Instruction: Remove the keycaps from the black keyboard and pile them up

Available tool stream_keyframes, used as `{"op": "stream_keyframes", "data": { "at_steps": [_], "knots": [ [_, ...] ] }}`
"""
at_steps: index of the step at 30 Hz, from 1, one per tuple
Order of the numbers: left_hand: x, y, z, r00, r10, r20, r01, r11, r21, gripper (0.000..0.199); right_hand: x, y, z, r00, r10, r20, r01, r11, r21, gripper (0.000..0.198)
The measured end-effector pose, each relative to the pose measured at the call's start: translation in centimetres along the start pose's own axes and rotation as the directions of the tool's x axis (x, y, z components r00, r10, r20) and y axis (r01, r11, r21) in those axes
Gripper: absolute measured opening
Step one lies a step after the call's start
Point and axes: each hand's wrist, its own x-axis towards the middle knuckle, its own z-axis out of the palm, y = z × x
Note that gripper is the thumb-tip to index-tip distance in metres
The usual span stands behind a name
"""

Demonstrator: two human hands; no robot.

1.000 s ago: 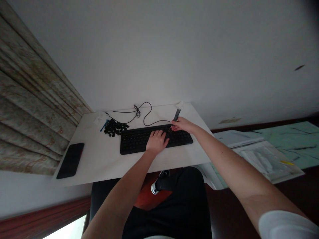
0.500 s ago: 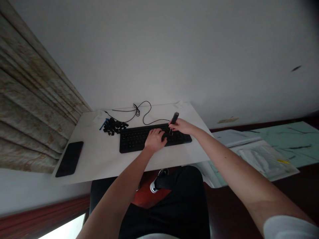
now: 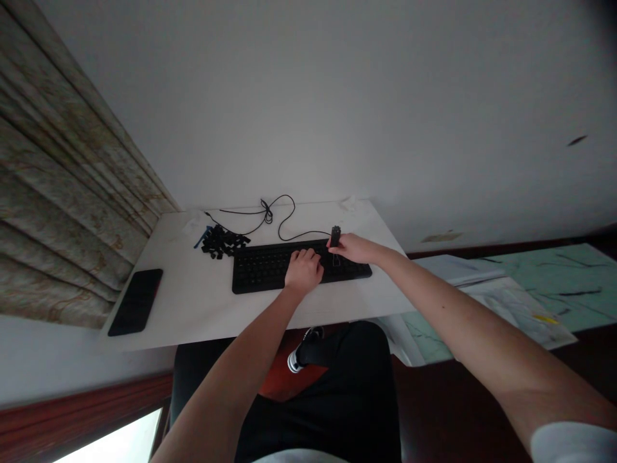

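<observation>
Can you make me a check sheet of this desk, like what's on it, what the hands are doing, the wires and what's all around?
Surface: white table, small, set against a pale wall.
Job's things: black keyboard lying flat; pile of loose black keycaps just off its far left corner.
Clutter: dark phone face up near the left edge; a small blue thing by the keycaps.
Grips: left hand rests on the keyboard; right hand holds a small dark puller tool upright over the keys.
Cables: black cable looped loosely behind the keyboard.
Surroundings: patterned curtain on the left; papers low on the right.
</observation>
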Motion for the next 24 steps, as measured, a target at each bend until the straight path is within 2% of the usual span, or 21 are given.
{"op": "stream_keyframes", "data": {
  "at_steps": [7, 12, 14, 18, 20, 22, 24],
  "knots": [
    [0.1, 0.1, 0.0, 1.000, -0.003, 0.004, 0.003, 1.000, 0.014, 0.022, -0.4, 1.0, 0.0, 1.000, -0.012, -0.011, 0.012, 0.997, 0.078, 0.020],
    [0.4, 0.2, 0.1, 1.000, 0.001, 0.022, -0.002, 0.999, 0.033, 0.023, 0.2, 1.0, 0.3, 0.997, -0.044, 0.071, 0.026, 0.973, 0.228, 0.020],
    [0.4, 0.2, 0.1, 1.000, 0.006, 0.013, -0.006, 1.000, 0.019, 0.024, 0.6, 0.4, 0.1, 0.998, -0.029, 0.053, 0.011, 0.954, 0.301, 0.017],
    [0.2, 0.1, 0.1, 1.000, 0.006, -0.004, -0.006, 1.000, 0.000, 0.025, 0.8, -0.5, -1.0, 0.998, 0.058, -0.021, -0.039, 0.860, 0.508, 0.018],
    [0.1, 0.0, 0.2, 1.000, -0.005, -0.013, 0.005, 1.000, -0.005, 0.026, 0.5, -0.3, -1.2, 0.990, 0.134, -0.044, -0.087, 0.828, 0.554, 0.018],
    [0.1, -0.1, 0.2, 1.000, -0.012, -0.020, 0.012, 1.000, -0.016, 0.027, 0.1, 0.4, -0.8, 0.971, 0.221, -0.093, -0.127, 0.803, 0.583, 0.019],
    [0.1, -0.1, 0.2, 1.000, -0.015, -0.018, 0.015, 1.000, -0.027, 0.026, -0.4, 1.1, 0.3, 0.929, 0.325, -0.175, -0.148, 0.764, 0.628, 0.022]
  ]
}}
